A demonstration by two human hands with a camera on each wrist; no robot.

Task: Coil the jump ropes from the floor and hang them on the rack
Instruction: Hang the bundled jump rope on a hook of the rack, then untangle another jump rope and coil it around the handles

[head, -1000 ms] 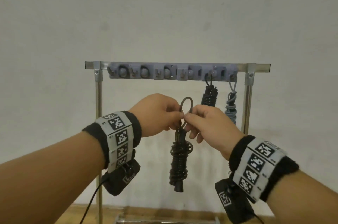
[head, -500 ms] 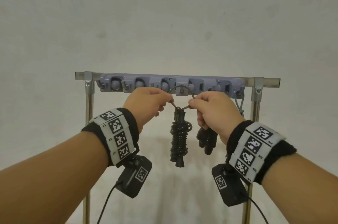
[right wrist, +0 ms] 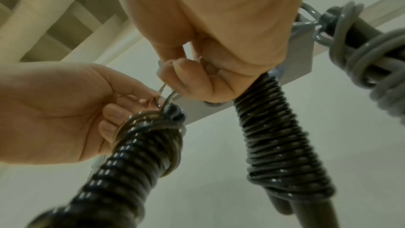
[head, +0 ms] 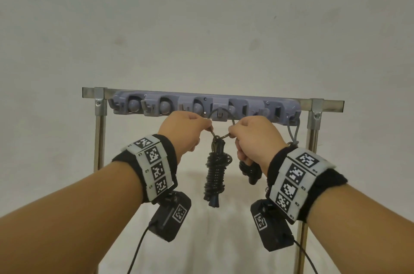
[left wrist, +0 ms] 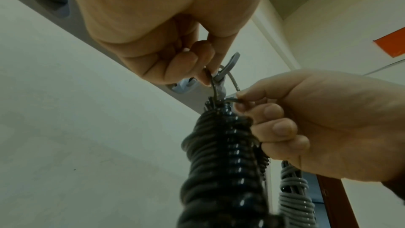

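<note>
Though the right hand point(head: 253, 137) covers most of a second black coiled rope point(head: 251, 172) already hanging, both hands' fingers are curled, pinching the thin loop point(head: 220, 112) of the black coiled jump rope point(head: 215, 173), spread at a grey plastic hook point(left wrist: 228, 68) of the grey hook rail point(head: 203, 105). A grey coiled rope point(right wrist: 361, 55) hangs at the rail's right end; three left hooks are bare.
</note>
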